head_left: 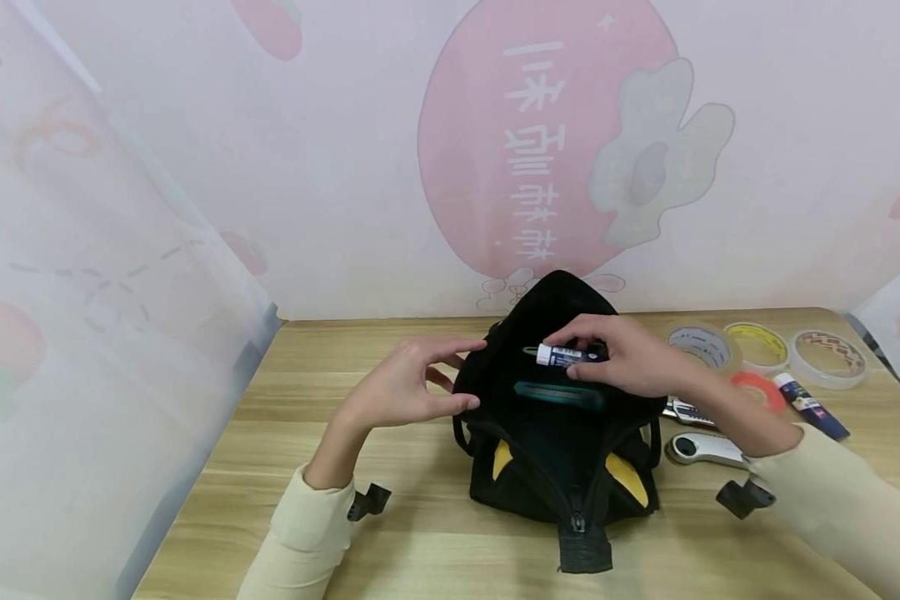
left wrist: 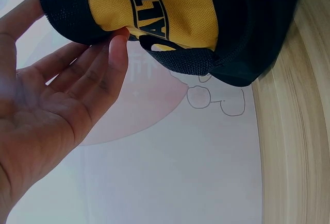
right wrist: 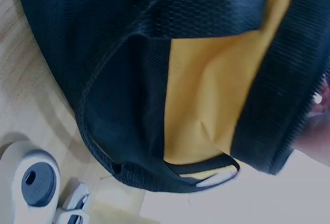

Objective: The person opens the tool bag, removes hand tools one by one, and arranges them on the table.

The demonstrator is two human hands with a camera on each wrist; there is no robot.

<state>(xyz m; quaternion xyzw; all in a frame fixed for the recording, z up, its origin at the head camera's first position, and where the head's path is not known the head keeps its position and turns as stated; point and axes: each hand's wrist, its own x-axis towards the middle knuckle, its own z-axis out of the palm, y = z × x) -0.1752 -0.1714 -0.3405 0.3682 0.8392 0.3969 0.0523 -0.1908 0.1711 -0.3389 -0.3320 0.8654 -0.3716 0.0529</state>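
Note:
A black and yellow tool bag [head_left: 540,467] stands on the table with its zipped mouth wide open. My left hand [head_left: 416,379] holds the left rim of the mouth, thumb and fingers spread along it; in the left wrist view that hand [left wrist: 56,95] is beside the bag's yellow panel [left wrist: 175,13]. Over the mouth, my right hand [head_left: 618,354] pinches a glue stick [head_left: 562,357] with a white cap and dark blue label. Below it, inside the bag, lies a long teal thing [head_left: 558,395], its kind unclear. The right wrist view mostly shows the bag's side [right wrist: 206,100].
Right of the bag lie several tape rolls, including a yellow-cored roll [head_left: 756,346], a clear roll [head_left: 828,358] and a red roll [head_left: 759,390]. A second blue tube [head_left: 813,408], a utility knife [head_left: 687,412] and a grey-handled rotary cutter [head_left: 705,448] lie there too. A printed curtain [head_left: 345,167] hangs behind.

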